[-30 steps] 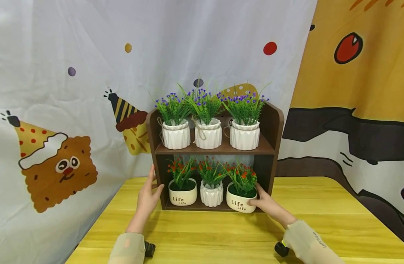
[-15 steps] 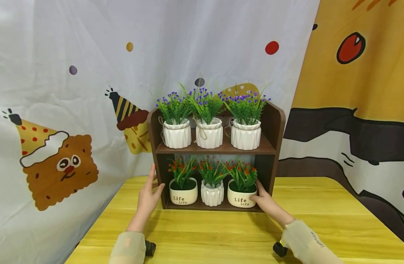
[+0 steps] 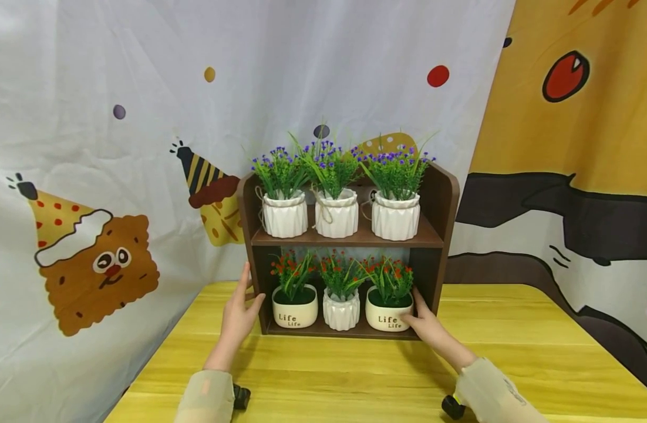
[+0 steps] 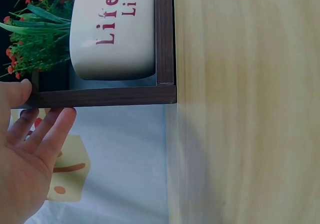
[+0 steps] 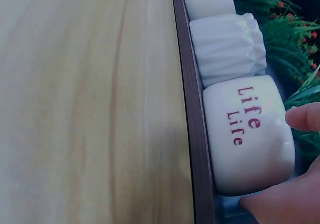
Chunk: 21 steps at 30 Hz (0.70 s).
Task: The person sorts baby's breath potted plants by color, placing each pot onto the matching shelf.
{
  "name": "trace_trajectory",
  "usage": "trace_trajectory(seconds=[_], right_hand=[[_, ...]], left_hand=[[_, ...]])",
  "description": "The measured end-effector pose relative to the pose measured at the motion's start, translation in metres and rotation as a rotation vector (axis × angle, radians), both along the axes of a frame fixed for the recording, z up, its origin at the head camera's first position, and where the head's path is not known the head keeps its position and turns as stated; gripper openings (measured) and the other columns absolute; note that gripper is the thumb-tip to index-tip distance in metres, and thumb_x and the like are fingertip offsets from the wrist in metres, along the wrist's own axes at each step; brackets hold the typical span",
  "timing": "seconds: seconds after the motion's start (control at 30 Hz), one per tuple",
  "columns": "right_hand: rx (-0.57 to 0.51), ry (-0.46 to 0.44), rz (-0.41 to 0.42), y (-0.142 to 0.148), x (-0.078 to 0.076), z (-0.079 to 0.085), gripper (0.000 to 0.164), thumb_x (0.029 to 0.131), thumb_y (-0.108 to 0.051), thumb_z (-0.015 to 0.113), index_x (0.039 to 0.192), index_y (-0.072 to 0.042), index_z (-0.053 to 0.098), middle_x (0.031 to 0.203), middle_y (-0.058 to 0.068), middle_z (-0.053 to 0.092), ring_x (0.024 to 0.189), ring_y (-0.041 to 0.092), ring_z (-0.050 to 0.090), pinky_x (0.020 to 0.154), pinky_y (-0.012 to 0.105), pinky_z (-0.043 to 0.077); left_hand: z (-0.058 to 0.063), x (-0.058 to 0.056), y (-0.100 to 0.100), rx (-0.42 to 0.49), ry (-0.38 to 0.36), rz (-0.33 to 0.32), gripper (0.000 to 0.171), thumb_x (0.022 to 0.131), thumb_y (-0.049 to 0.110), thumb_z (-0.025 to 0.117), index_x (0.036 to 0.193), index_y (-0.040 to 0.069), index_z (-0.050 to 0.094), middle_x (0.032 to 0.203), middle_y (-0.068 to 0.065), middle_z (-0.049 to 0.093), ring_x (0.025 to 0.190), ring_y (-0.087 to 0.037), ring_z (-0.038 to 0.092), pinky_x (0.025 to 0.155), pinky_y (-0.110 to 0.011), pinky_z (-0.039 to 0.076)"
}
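A dark brown two-tier shelf (image 3: 350, 242) stands on the table. My left hand (image 3: 238, 314) holds its left side panel, with the thumb (image 4: 20, 92) at the front edge and the fingers against the outer face. On the lower tier, my right hand (image 3: 426, 322) grips the right-hand cream "Life" flowerpot (image 3: 383, 317), thumb on its front and fingers at its right side. That pot, with red flowers, stands upright. Beside it are a white fluted pot (image 3: 341, 312) and another cream "Life" pot (image 3: 292, 314), both with red flowers.
Several pots are on the shelf; the upper tier bears three white pots with purple flowers, including the middle pot (image 3: 336, 216). The wooden table (image 3: 323, 376) extends in front and to both sides. A printed cartoon curtain (image 3: 144, 70) hangs behind.
The right-hand "Life" pot has moved back and slightly up from the shelf's front edge, now level with its neighbours. My left hand keeps its place at the side panel.
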State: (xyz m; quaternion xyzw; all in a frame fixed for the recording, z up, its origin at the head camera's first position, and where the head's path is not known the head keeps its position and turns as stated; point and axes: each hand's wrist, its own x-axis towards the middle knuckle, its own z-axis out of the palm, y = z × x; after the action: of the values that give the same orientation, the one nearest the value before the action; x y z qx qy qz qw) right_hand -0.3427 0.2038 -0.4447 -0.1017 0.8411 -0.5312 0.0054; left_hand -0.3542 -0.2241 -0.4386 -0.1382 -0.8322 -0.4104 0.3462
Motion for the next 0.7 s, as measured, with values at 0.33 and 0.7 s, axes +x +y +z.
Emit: trace_trajectory(seconds=[0.33, 0.7], right_hand=[[0.04, -0.049, 0.034, 0.0, 0.03, 0.008, 0.088, 0.095, -0.012, 0.056, 0.148, 0.012, -0.011, 0.153, 0.036, -0.006, 0.14, 0.05, 0.002, 0.111, 0.061, 0.019], [0.082, -0.071, 0.073, 0.012, 0.047, 0.021, 0.088, 0.096, -0.024, 0.059, 0.15, 0.011, -0.001, 0.146, 0.041, 0.019, 0.135, 0.055, 0.023, 0.104, 0.059, 0.035]], left_hand=[[-0.001, -0.001, -0.003, 0.049, -0.053, -0.002, 0.084, 0.091, 0.01, 0.069, 0.156, 0.033, 0.02, 0.128, -0.027, 0.057, 0.091, -0.04, 0.066, 0.073, -0.05, 0.057], [0.006, 0.0, -0.016, 0.015, -0.051, 0.033, 0.047, 0.102, 0.026, 0.053, 0.147, 0.014, 0.045, 0.137, -0.017, 0.054, 0.103, -0.038, 0.063, 0.086, -0.053, 0.051]])
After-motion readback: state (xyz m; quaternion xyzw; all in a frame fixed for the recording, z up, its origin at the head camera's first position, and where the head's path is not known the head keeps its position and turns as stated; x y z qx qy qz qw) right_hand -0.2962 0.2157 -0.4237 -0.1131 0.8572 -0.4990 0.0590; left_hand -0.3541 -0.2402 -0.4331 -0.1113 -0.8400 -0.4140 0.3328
